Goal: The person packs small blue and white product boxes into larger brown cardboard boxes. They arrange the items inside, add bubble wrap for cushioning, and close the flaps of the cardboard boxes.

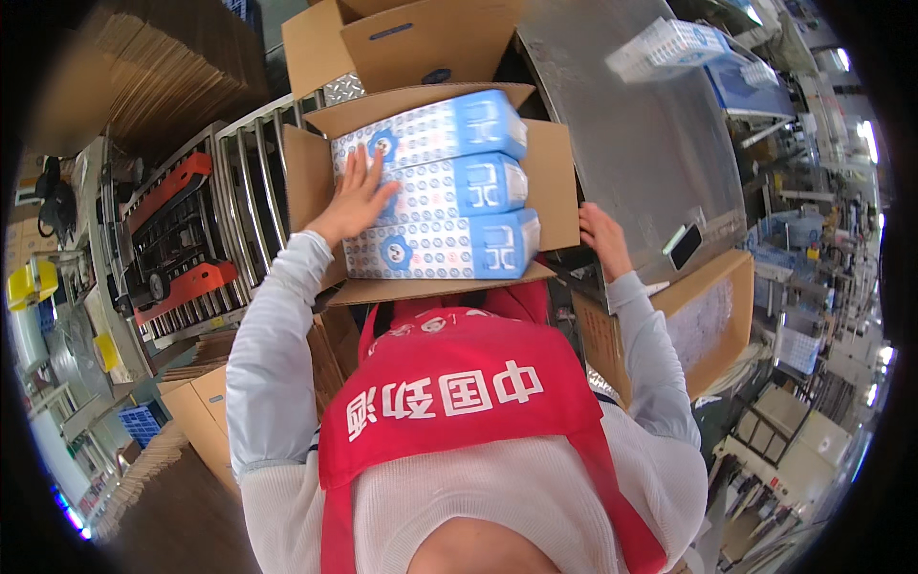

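Observation:
An open cardboard carton (550,172) stands in front of me with its flaps folded out. Three white and blue packs, patterned like tissue packs (426,251), lie side by side across its top. My left hand (359,203) rests on the left part of the packs, fingers spread, gripping nothing. At the carton's right side, my right hand (604,237) has its fingers curled at the outer edge of the right flap. What lies below the top packs is hidden.
Another open carton (421,43) stands just beyond. On the left runs a roller conveyor (251,167) with orange-red parts. A metal table (631,124) on the right bears a phone (682,247) and more wrapped packs (674,46). Flat cardboard (182,77) is stacked at far left.

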Demonstrator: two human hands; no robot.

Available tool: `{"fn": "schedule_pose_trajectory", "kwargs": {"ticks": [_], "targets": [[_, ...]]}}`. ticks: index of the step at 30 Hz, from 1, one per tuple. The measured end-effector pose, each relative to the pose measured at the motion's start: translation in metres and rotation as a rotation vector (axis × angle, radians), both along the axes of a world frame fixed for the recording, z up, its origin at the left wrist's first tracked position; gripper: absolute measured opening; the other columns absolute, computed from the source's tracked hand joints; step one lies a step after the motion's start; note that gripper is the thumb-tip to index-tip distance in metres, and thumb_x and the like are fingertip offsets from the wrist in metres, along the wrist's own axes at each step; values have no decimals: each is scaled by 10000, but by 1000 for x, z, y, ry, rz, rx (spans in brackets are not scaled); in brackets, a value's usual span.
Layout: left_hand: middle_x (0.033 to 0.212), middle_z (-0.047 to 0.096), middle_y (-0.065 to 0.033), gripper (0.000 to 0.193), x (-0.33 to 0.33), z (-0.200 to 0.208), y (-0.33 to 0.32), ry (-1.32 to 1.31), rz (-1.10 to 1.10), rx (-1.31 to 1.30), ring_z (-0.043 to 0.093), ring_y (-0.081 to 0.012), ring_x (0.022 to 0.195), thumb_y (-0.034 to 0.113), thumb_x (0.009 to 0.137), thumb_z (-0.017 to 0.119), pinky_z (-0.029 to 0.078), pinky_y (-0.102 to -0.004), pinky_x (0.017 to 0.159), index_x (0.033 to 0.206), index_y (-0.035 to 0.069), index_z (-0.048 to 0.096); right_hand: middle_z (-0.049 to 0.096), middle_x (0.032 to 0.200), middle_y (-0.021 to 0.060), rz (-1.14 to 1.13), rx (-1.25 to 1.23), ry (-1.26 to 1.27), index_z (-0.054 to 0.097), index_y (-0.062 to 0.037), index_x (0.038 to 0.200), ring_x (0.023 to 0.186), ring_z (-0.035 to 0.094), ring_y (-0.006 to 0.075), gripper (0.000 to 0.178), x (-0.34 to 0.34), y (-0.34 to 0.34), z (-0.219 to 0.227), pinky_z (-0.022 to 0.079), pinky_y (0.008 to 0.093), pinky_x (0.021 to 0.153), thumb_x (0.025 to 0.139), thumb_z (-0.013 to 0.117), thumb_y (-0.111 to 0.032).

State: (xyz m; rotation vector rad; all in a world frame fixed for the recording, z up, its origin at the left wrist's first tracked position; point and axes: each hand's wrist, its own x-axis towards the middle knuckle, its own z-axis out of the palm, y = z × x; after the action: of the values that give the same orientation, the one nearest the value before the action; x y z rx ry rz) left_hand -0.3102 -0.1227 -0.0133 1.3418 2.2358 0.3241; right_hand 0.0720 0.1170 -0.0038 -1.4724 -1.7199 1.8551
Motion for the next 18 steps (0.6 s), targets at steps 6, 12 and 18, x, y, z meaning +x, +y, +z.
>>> {"fn": "schedule_pose_trajectory", "kwargs": {"ticks": [6, 12, 18], "targets": [[1573, 111, -259, 683, 10, 13, -8, -4, 167, 98, 56, -421, 1463, 447, 1016, 345, 89, -455, 1184, 1512, 4, 189, 440, 1438, 127, 168, 70, 118, 368, 72, 1417, 1354, 373, 204, 582, -19, -37, 14, 277, 308, 1122, 1027, 452, -352], [1578, 187, -201, 865, 71, 100, -59, 763, 292, 135, 71, -428, 1463, 212, 798, 723, 99, -588, 1147, 1518, 85, 262, 236, 1562, 149, 173, -369, 321, 188, 57, 1492, 1447, 202, 219, 690, -19, -28, 43, 179, 313, 1168, 1030, 420, -400], [1148, 630, -60, 390, 47, 53, -108, -332, 572, 203, 546, -148, 1079, 175, 985, 540, 417, -286, 943, 1314, -29, 492, -4, 1605, 177, 235, -308, 67, -36, -15, 1525, 1477, 15, 340, 1102, -116, -55, 12, 52, 463, 1179, 842, 293, -813]]}}
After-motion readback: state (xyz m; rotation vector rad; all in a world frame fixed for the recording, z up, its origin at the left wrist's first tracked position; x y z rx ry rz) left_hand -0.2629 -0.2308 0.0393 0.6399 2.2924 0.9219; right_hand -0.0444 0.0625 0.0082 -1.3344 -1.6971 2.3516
